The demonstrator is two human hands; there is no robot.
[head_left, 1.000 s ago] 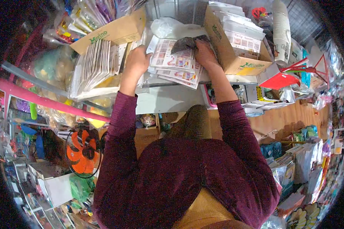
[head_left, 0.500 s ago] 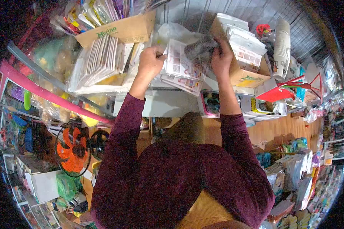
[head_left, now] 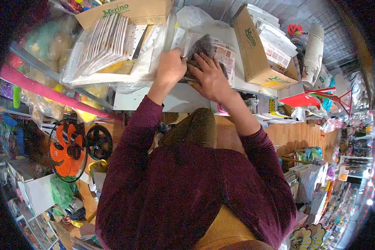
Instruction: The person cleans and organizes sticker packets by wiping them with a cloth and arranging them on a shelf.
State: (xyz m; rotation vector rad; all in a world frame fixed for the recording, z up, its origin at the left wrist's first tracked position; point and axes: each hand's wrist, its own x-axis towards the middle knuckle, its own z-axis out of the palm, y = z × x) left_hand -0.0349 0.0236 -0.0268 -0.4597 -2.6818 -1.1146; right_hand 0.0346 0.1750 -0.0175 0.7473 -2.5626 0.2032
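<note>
My right hand (head_left: pixel 211 80) lies on a dark grey cloth (head_left: pixel 201 48), its fingers stretched out and pressing the cloth down. Beneath the cloth are printed sheets with small pictures (head_left: pixel 224 56), and part of them is covered. At the left edge of these sheets is my left hand (head_left: pixel 171 68), closed with the fingers curled in. Whatever it pinches is hidden by the fingers. Crumpled clear plastic (head_left: pixel 193 17) lies just behind the sheets.
On the left, a cardboard box (head_left: pixel 125 12) stands behind a row of white packets (head_left: pixel 108 46). Another cardboard box (head_left: pixel 248 50) on the right holds packets, with stacked paper cups (head_left: pixel 313 54) beyond. An orange fan (head_left: pixel 68 150) is at lower left.
My right hand has come left and down with the dark cloth, from holding it bunched up to pressing it on the sheets. My left hand stays closed and has shifted slightly right.
</note>
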